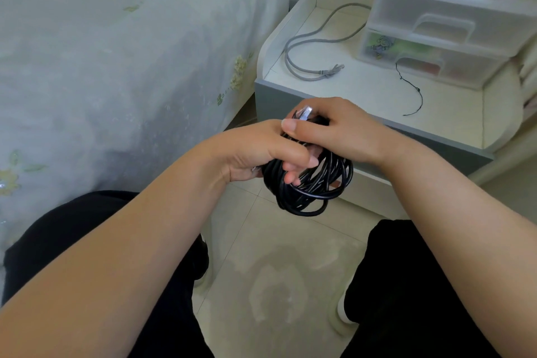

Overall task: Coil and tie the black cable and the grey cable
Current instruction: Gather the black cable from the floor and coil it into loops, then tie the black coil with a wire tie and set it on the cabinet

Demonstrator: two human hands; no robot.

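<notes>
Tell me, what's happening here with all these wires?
A seated person is bundling a long black round cable into a coil. The left hand grips the loops, while the right hand holds the cable's clear plug end at the top. A thin grey cable lies loose on the white bedside table, beside a short black twist tie, neither touched.

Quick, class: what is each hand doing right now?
Left hand: grips the coiled black cable.
Right hand: pinches the cable's clear plug end.
</notes>
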